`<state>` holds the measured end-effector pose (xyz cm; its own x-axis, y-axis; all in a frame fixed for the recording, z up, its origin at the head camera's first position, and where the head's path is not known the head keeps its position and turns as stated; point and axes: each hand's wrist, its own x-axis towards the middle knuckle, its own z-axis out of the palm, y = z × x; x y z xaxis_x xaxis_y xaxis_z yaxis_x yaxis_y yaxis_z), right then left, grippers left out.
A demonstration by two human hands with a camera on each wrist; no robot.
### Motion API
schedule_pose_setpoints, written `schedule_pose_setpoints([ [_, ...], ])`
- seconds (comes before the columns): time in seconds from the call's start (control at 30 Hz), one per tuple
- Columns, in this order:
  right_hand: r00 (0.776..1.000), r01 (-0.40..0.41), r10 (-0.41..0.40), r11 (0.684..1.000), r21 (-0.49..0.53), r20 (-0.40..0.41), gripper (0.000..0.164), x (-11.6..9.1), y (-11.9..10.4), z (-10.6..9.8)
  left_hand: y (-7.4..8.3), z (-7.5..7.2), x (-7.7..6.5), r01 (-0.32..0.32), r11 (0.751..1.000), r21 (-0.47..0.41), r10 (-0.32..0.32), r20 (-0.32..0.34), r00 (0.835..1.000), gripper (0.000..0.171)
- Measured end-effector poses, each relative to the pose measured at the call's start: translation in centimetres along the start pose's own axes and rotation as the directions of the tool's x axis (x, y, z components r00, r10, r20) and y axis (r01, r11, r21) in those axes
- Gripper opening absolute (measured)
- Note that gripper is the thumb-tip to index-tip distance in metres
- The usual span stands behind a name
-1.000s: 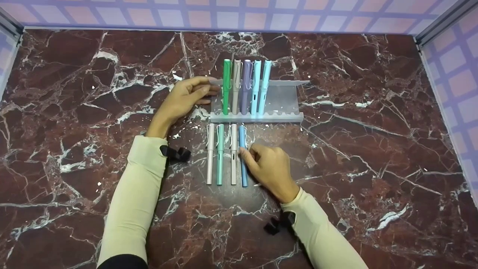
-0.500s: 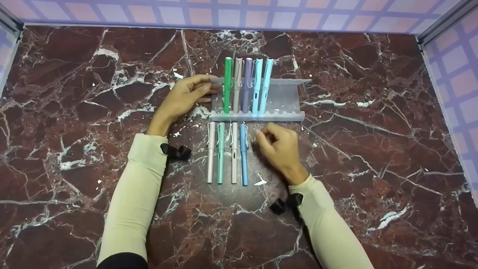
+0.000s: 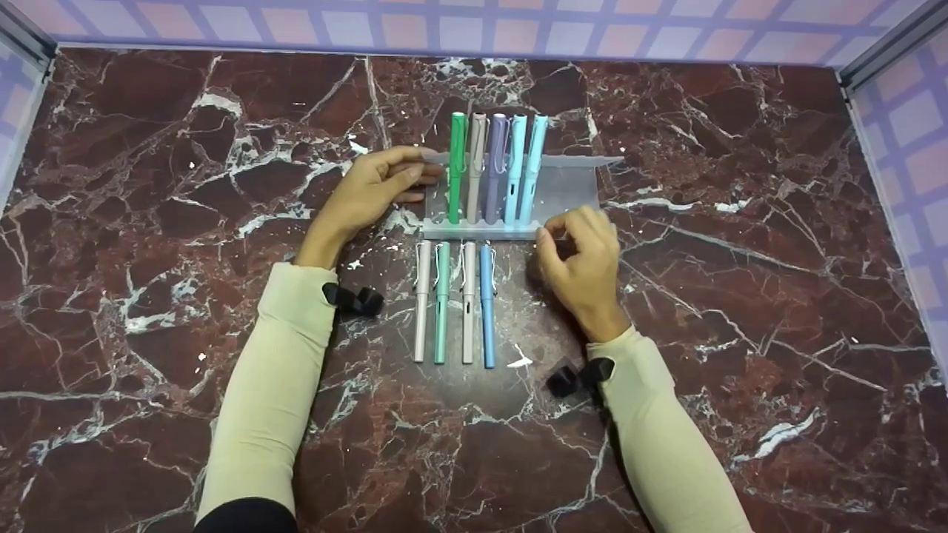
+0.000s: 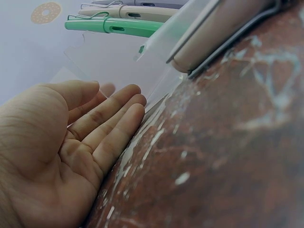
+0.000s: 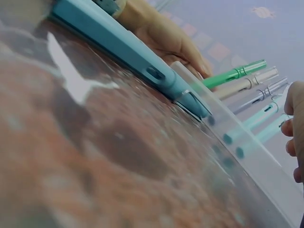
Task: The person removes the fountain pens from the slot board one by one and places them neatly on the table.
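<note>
A clear pen stand [image 3: 574, 185] holds a green pen [image 3: 455, 178], a beige pen [image 3: 474, 192], a purple pen [image 3: 493, 185] and two light blue pens [image 3: 532, 170], side by side from its left end. At that end my left hand [image 3: 366, 192] lies with fairly straight fingers, fingertips right at the panel's edge. My right hand [image 3: 585, 266], fingers loosely bent, hovers over the front lip's right part and holds no pen. Before the stand lie a blue pen [image 3: 487, 318], a mint pen [image 3: 441, 318] and two pale pens [image 3: 468, 326].
The dark red marbled tabletop [image 3: 740, 244] spreads around the stand. A checkered wall [image 3: 459, 29] closes off the back, with another checkered panel [image 3: 903, 126] on the right. A black camera mount [image 3: 355, 298] sits on the left wrist, another [image 3: 578, 376] on the right.
My right hand has left the blue pen, which stays lying in the row, and moved up and right to the stand's front lip. My left hand has stayed at the stand's left end.
</note>
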<state>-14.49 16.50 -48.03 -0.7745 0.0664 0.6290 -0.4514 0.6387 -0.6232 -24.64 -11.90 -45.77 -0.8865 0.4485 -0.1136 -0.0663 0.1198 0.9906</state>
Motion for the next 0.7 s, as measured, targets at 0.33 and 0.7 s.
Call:
schedule_pose_setpoints([
  [0.33, 1.000, 0.016, -0.016, 0.999, -0.042, -0.003, 0.016, 1.1, 0.7, 0.4, 0.0, -0.1, 0.0, 0.009, 1.000, 0.004, -0.009, -0.004, 1.000, 0.033],
  [0.7, 0.999, 0.007, -0.005, 0.999, -0.047, 0.043, 0.020, 2.2, 1.2, 1.0, 0.0, 0.1, 0.1, -0.002, 1.000, 0.002, 0.002, -0.003, 1.000, 0.033],
])
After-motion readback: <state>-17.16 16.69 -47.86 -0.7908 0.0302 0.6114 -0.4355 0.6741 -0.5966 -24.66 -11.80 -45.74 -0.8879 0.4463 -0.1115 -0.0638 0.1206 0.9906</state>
